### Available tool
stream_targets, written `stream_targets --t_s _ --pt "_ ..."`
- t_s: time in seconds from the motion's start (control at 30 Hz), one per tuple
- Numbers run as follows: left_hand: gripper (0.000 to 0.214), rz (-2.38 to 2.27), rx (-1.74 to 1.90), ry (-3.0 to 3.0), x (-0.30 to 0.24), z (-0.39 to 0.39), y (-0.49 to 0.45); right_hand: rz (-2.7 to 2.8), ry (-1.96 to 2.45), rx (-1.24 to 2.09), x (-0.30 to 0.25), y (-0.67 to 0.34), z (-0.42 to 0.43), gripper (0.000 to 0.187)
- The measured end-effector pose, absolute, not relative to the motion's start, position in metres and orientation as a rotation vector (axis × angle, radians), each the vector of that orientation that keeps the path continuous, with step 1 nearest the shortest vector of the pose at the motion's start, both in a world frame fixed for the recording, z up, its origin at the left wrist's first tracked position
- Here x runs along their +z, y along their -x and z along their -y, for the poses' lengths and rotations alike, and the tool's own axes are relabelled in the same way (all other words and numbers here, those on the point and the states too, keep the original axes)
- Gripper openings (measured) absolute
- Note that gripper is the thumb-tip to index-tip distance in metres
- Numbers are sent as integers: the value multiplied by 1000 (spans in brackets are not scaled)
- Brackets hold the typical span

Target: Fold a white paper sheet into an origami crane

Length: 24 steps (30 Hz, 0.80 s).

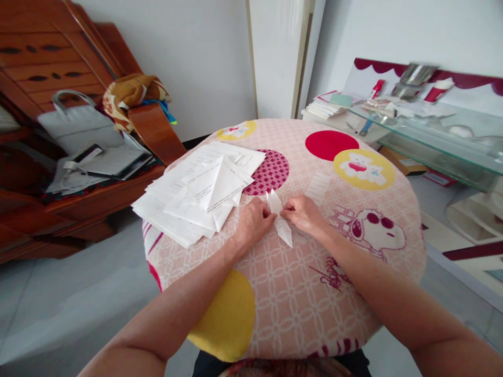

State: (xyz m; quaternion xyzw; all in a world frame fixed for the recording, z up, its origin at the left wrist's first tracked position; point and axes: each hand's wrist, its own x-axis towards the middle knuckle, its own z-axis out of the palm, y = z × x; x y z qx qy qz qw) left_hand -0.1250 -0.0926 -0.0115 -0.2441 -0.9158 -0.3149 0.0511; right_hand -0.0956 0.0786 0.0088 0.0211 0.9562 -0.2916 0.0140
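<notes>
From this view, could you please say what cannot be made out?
Head view:
middle of the folded paper, hidden under the left hand and right hand pinching it;
print on the paper stack, too small to read;
far end of the glass shelf, cut off by the right edge.

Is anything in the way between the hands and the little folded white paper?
No. The left hand and right hand both pinch the small pointed folded white paper on the patterned pink tablecloth. The pile of white paper sheets lies to the left, apart.
</notes>
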Motion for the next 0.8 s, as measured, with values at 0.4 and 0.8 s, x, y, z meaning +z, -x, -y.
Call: stream_targets --t_s 0.4,0.8 --pt "17 2844 -931 728 -10 94 126 -3043 -71 -871 1 95 -77 18" --pt "16 2908 -965 652 -5 92 122 -3218 -24 -669 -7 83 -70 13"
